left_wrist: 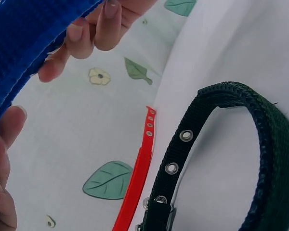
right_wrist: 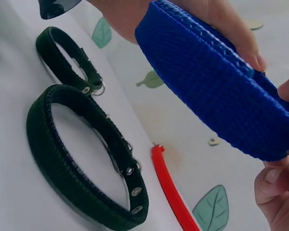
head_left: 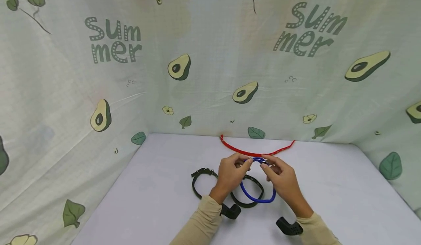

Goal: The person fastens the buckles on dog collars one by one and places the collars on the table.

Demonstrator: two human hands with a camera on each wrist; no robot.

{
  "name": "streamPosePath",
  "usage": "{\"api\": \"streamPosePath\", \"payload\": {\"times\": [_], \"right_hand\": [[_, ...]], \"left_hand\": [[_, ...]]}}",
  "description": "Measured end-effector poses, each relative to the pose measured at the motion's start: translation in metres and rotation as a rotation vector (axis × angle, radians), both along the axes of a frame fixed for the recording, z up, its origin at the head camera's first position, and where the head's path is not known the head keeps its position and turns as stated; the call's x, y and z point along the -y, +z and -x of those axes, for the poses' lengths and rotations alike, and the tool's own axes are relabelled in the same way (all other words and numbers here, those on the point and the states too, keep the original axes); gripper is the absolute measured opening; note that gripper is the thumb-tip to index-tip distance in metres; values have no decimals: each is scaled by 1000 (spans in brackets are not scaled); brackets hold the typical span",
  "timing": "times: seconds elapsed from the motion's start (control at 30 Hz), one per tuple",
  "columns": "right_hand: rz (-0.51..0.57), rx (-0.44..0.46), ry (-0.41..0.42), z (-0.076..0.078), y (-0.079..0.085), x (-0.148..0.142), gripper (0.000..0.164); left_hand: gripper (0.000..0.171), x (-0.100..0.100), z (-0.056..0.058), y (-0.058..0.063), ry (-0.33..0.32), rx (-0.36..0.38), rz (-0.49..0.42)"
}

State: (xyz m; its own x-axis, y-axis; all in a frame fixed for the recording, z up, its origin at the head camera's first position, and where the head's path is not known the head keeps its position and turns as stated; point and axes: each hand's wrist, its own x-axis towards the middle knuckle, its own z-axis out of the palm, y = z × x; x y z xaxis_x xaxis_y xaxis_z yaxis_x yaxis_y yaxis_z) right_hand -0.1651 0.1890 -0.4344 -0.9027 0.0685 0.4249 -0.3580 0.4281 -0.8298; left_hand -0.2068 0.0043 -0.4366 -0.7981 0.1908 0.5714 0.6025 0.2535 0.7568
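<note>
A blue collar (head_left: 263, 201) hangs as a loop above the table, its two ends meeting at the top between both hands. My left hand (head_left: 230, 173) pinches it on the left side with thumb and fingers. On the other side my right hand (head_left: 283, 179) pinches the overlapping ends. Close up, the woven blue band (right_wrist: 212, 96) fills the upper part of the right wrist view, with fingers behind it. The buckle is mostly hidden by the fingers. Below the hands lie two dark green collars, one loop (head_left: 194, 186) at left and another (head_left: 245, 204) partly behind the blue one.
A red collar (head_left: 250, 153) lies stretched out in a curve near the table's back edge, with metal eyelets at one end. The white table (head_left: 148, 186) meets a printed cloth backdrop (head_left: 210, 55). A black wrist device (head_left: 289, 226) sits at the right wrist.
</note>
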Motion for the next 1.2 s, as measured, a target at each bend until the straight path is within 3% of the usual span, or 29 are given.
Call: {"api": "streamPosePath", "payload": {"times": [0.2, 0.4, 0.67, 0.77, 1.0, 1.2], "right_hand": [[15, 61, 21, -8, -6, -8, 36], [-10, 112, 11, -16, -11, -14, 31], [-24, 111, -71, -20, -15, -26, 25], [-29, 121, -101, -18, -17, -31, 23], [-80, 131, -148, -14, -20, -42, 22], [-103, 151, -169, -12, -22, -47, 25]], "left_hand": [[20, -2, 0, -1, 39, 28, -55], [18, -2, 3, -4, 46, 48, -72], [19, -5, 1, -6, -22, 119, -33], [20, -8, -1, -6, -46, 168, -20], [24, -13, -5, -3, -123, 366, -14], [28, -18, -7, -6, -120, 460, 42]]}}
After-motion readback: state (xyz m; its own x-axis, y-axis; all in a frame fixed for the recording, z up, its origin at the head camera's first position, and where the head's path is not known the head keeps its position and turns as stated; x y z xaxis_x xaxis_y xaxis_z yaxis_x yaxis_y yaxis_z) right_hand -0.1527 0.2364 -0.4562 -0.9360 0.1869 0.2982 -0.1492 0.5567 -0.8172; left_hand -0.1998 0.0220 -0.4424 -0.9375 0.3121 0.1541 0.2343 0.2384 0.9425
